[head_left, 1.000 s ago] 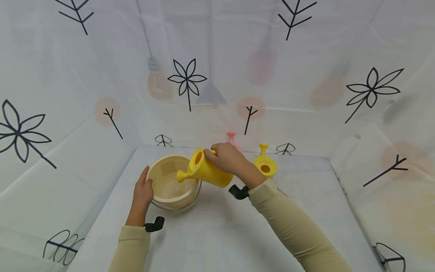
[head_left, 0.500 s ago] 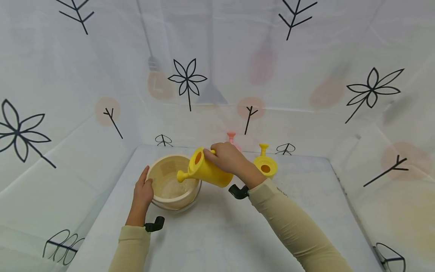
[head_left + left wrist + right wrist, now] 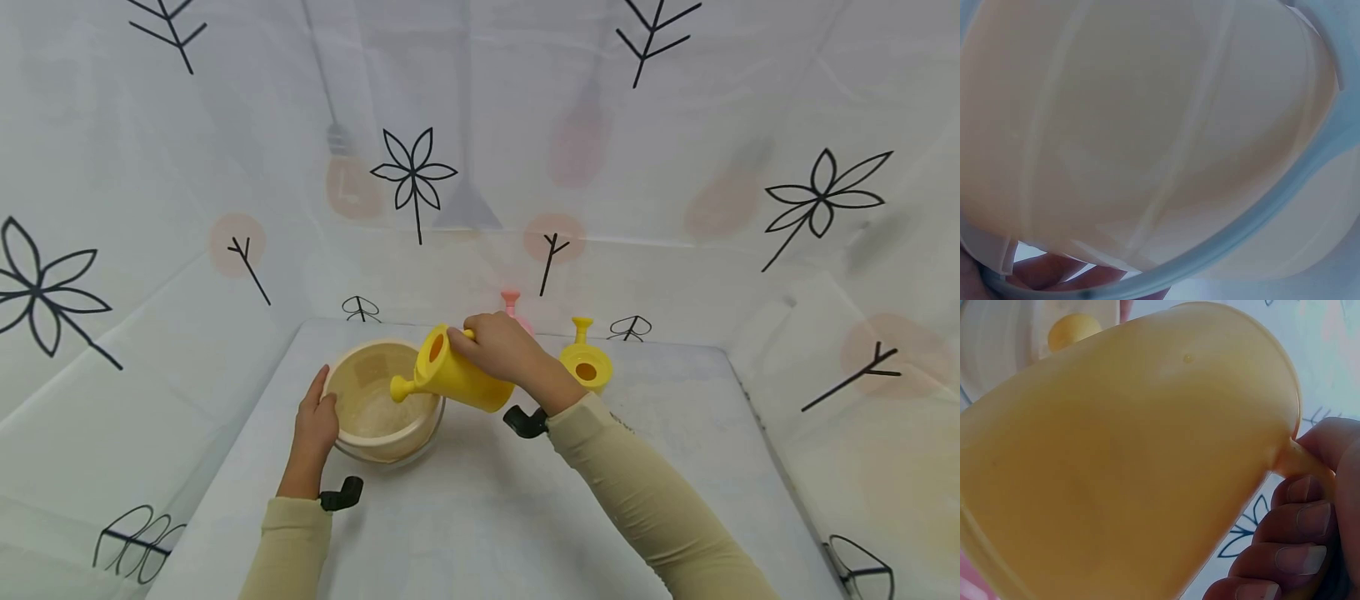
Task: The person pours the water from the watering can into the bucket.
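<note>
My left hand [image 3: 315,425] grips the left rim of a cream-coloured bucket [image 3: 360,387], thumb over the edge; the bucket leans toward me. In the left wrist view its pale blue-grey handle [image 3: 1272,209] curves across the ribbed wall, with fingers [image 3: 1044,270] behind it. My right hand [image 3: 506,350] holds a yellow watering can [image 3: 465,379] by its handle, fingers curled round it in the right wrist view. The can is tipped left, and its spout head [image 3: 401,388] hangs over the bucket's opening. No water stream shows.
A second yellow watering can [image 3: 592,367] stands beyond my right wrist. Farther back is a pink one [image 3: 511,302], partly hidden by my right hand. The white table [image 3: 465,517] meets patterned cloth walls [image 3: 480,150] at the back and sides.
</note>
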`<state>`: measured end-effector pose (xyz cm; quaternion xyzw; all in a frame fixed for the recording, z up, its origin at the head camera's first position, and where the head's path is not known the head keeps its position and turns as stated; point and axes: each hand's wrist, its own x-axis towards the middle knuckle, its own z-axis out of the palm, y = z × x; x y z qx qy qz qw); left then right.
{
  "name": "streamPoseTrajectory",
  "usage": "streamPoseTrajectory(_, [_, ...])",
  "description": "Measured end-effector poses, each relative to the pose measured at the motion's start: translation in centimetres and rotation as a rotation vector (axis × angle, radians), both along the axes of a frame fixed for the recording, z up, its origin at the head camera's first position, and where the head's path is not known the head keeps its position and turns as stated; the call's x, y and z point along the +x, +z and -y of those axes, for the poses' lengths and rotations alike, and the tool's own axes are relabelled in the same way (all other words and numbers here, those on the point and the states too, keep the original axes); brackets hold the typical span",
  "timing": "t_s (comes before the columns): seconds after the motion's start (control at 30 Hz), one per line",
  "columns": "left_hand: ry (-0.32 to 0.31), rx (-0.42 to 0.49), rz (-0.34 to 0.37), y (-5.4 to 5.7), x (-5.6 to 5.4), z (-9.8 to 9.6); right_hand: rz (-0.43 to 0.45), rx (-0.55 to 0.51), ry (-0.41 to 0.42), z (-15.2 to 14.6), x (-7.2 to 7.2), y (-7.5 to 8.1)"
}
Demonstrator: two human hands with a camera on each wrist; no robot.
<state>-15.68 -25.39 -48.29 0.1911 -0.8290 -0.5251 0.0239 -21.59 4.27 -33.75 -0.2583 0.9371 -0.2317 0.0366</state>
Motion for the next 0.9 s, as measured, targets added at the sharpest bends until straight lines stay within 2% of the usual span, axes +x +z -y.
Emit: streamPoseTrajectory(0.9, [-0.001,0.011,0.002,-0.20,0.01,0.10,0.012,0.021,-0.006,0.22,0.20,0.29])
